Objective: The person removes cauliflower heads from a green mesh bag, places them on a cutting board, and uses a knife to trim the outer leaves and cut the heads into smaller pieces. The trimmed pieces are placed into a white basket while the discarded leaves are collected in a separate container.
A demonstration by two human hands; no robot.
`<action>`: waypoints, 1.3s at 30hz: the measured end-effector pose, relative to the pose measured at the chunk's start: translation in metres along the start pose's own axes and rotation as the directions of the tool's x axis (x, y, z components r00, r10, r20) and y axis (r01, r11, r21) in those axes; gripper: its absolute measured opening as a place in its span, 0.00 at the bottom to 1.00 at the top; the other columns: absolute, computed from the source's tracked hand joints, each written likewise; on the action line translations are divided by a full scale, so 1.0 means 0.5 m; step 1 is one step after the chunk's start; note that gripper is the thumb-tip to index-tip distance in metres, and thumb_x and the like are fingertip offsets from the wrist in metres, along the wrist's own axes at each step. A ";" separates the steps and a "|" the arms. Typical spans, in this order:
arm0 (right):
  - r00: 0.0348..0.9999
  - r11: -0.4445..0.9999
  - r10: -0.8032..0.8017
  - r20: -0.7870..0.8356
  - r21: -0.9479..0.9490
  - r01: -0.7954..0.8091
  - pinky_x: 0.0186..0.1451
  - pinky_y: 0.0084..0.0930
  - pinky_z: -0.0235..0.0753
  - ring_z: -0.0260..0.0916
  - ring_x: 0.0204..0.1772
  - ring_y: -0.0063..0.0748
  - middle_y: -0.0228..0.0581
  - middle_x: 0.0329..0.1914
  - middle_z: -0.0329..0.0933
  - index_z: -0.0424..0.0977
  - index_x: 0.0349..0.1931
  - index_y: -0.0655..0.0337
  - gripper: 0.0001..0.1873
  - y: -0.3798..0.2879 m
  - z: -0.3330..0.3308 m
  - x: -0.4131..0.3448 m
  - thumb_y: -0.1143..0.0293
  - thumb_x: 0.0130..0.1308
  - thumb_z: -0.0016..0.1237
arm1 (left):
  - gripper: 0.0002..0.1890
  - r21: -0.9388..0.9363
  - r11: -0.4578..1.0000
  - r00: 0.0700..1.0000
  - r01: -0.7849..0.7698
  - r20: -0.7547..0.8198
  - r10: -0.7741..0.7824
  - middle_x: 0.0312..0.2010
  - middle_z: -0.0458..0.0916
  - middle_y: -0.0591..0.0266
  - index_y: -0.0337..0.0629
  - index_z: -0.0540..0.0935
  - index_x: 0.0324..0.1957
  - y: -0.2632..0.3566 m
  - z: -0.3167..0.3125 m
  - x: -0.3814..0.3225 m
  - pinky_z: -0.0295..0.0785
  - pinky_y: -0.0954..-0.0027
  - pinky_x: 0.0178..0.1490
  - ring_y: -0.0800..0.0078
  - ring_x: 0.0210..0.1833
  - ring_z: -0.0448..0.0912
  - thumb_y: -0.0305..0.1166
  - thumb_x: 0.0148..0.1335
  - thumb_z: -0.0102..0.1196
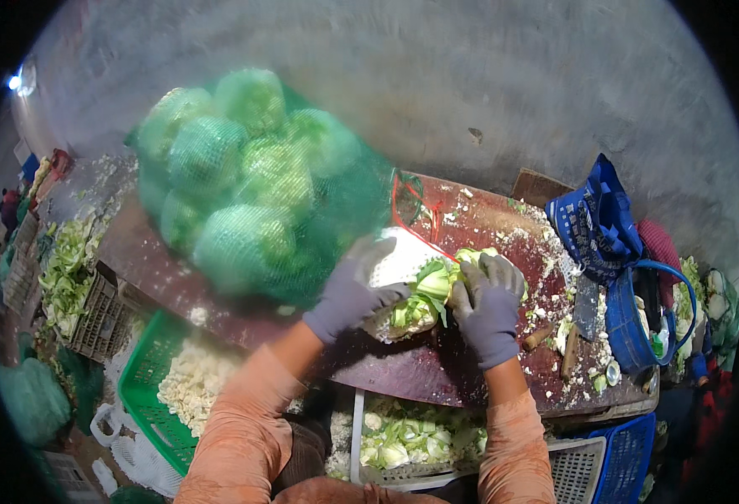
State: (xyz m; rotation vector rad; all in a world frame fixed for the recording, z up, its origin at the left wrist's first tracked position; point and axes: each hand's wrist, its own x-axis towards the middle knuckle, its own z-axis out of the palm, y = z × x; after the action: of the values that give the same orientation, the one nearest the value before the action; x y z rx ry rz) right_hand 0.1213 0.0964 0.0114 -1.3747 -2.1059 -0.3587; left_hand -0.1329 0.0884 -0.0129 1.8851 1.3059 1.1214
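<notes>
Both of my hands wear grey-purple work gloves. My left hand [363, 290] rests on the left side of a cauliflower [404, 318] partly wrapped in white foam netting [401, 255], its thumb and fingers spread around it. My right hand [486, 299] grips a second leafy cauliflower [470, 255] just right of the first, and its fingers curl over the top. A red string [407, 223] runs down between them from the mouth of a green mesh sack [268, 183]. Several round heads in leaves fill the sack, left of my hands on the dark red tabletop [394, 378].
A green crate [149, 390] of cauliflower florets stands lower left, a white crate [358, 435] of leaf trimmings below the table. Right lie a cleaver [587, 312], a wooden handle [570, 353], a blue bag [596, 227] and a blue basket [627, 321]. A wall rises behind.
</notes>
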 end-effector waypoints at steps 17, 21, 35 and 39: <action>0.946 0.964 -0.187 0.264 0.234 0.125 0.65 0.50 0.71 0.71 0.62 0.54 0.51 0.57 0.76 0.75 0.62 0.53 0.32 -0.150 0.042 0.111 0.45 0.63 0.59 | 0.09 0.212 0.956 0.840 0.203 -0.540 -0.058 0.31 0.75 0.49 0.38 0.74 0.36 -0.120 -0.018 0.034 0.73 0.55 0.39 0.49 0.34 0.75 0.25 0.55 0.58; 0.918 0.980 0.018 0.397 0.177 -0.095 0.67 0.56 0.67 0.67 0.68 0.55 0.47 0.63 0.74 0.76 0.61 0.46 0.28 -0.171 0.059 0.164 0.42 0.67 0.51 | 0.10 0.366 0.929 0.835 -0.053 -0.494 0.242 0.31 0.74 0.49 0.39 0.72 0.39 -0.157 -0.001 0.044 0.72 0.55 0.40 0.49 0.34 0.74 0.23 0.55 0.56; 0.997 0.947 0.053 0.050 0.314 -0.066 0.72 0.54 0.57 0.58 0.69 0.56 0.50 0.56 0.73 0.84 0.53 0.48 0.25 -0.187 0.037 0.004 0.45 0.63 0.56 | 0.13 0.511 0.842 0.968 0.175 -0.247 -0.051 0.49 0.78 0.38 0.38 0.80 0.49 -0.209 -0.046 0.033 0.74 0.49 0.55 0.40 0.53 0.77 0.31 0.64 0.56; 0.997 0.796 0.066 -0.030 0.604 -0.034 0.70 0.51 0.66 0.64 0.66 0.56 0.50 0.56 0.70 0.84 0.46 0.52 0.20 -0.123 0.010 -0.084 0.55 0.55 0.66 | 0.09 0.487 0.809 0.928 0.330 -0.325 -0.183 0.45 0.80 0.39 0.38 0.81 0.43 -0.268 -0.048 0.020 0.76 0.50 0.53 0.40 0.50 0.79 0.30 0.63 0.56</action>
State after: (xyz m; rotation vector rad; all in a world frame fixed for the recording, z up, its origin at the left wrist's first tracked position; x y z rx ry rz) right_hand 0.0767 0.0416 -0.0125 -1.0133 -1.8930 0.2919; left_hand -0.2124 0.1447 -0.1085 1.8775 2.1440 0.9455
